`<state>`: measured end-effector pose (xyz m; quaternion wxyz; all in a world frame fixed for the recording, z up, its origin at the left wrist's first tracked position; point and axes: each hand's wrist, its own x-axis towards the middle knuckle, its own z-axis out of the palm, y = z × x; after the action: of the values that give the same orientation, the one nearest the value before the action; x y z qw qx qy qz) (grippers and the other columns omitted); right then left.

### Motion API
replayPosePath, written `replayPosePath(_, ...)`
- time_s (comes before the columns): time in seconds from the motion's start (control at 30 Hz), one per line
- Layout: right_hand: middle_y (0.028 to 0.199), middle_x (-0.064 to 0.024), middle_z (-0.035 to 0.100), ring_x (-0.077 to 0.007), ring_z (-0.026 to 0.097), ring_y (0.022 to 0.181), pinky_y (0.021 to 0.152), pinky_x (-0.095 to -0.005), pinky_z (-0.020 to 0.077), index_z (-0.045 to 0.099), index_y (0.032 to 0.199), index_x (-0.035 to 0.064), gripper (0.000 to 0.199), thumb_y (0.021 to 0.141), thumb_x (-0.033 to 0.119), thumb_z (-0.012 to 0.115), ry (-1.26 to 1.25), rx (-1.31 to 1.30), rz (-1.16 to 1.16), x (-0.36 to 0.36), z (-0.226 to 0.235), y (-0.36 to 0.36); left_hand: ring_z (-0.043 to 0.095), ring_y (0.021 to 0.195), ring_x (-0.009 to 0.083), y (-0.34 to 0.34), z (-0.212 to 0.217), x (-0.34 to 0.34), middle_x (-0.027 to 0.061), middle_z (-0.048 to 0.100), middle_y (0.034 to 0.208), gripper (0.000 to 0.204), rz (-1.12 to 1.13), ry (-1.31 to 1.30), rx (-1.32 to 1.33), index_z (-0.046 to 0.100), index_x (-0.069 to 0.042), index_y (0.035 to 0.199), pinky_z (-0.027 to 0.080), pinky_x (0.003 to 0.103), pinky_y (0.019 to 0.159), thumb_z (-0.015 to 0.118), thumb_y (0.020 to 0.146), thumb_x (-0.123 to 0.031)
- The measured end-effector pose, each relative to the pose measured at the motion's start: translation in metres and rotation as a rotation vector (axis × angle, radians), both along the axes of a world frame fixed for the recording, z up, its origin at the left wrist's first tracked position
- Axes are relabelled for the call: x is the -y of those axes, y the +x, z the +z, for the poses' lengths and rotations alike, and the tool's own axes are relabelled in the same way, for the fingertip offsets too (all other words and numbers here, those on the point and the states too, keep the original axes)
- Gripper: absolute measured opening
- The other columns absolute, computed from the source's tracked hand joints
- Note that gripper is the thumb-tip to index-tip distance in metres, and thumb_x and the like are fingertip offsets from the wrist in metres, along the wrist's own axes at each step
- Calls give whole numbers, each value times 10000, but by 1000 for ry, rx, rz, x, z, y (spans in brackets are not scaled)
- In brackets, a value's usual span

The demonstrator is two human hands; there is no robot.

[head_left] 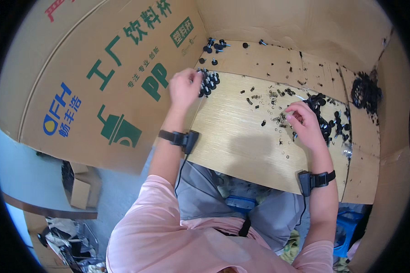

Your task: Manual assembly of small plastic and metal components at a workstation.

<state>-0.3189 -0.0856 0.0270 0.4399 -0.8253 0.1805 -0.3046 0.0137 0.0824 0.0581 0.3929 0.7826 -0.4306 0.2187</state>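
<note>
A person in a pink shirt (168,241) sat at the near edge of a gold-coloured surface (232,136), a black band (321,179) on each wrist. Small rings (287,157) lay loose toward the right side. The right hand (304,120) was poised beside a heap of black parts (324,123) near the right edge, its grip slightly apart at thumb and forefinger. Springs (273,94) were strewn to its left. At the far left corner, the left hand (183,87) reached to a tight cluster of black knobs (210,84) with metal stems; whether its grip was clamped on one could not be told. Beyond the far edge, stray bolts (221,45) lay on cardboard (259,57).
</note>
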Motion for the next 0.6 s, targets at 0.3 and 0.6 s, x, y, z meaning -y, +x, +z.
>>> replayPosePath(0.3, 880, -40, 563, -127, 490, 690, 644, -252, 424, 616, 945, 20, 146, 834, 107, 656, -3, -55, 11, -1, 3, -5, 662, 829, 340, 45, -2, -6, 166, 683, 842, 193, 228, 545, -13, 691, -63, 865, 531, 421, 737, 632, 836, -245)
replayPosePath(0.6, 834, -47, 558, -133, 497, 678, 639, -258, 430, 629, 951, 22, 155, 830, 116, 659, 7, -114, 46, 0, 3, -3, 662, 852, 340, 48, 0, -4, 161, 686, 862, 182, 232, 632, 33, 696, -83, 868, 535, 438, 760, 625, 843, -248)
